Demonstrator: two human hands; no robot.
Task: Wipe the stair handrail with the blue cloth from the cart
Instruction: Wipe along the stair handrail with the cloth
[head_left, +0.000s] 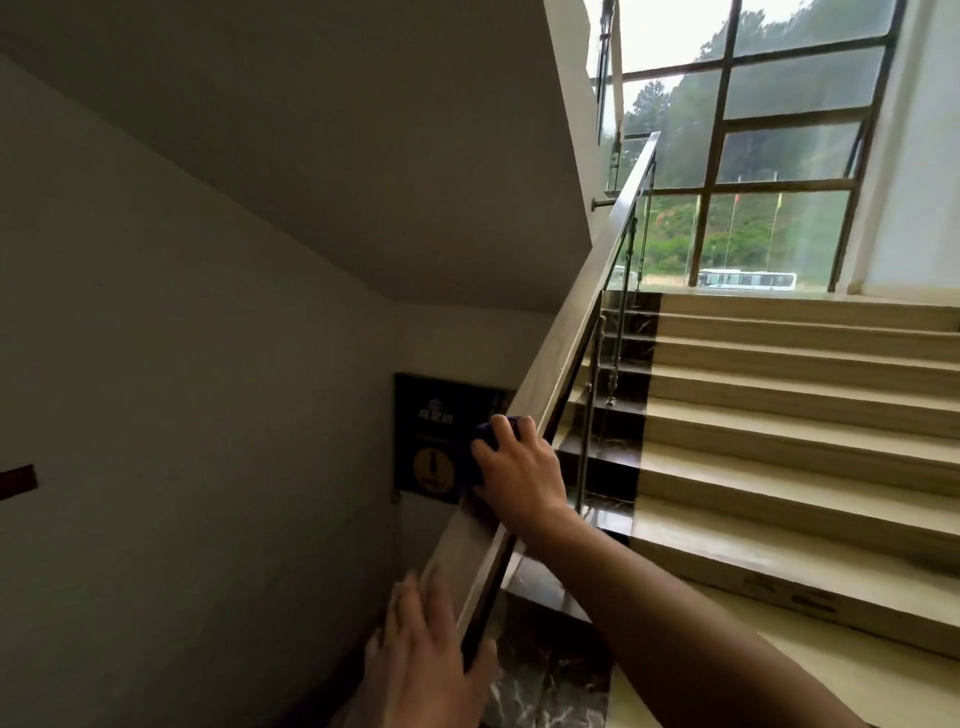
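A flat steel handrail (582, 312) climbs from the bottom centre up to the right, towards the window. My right hand (519, 470) presses the blue cloth (485, 431) onto the rail's top, about a third of the way up. Only a dark blue edge of the cloth shows past the fingers. Lower down, my left hand (423, 649) lies flat on the rail with its fingers spread and holds nothing.
Beige stairs (789, 415) with dark marble edging rise on the right, behind glass panels and thin steel posts (584, 452). A white wall fills the left, with a dark sign (431, 441) below the rail. A large window (753, 156) stands at the landing.
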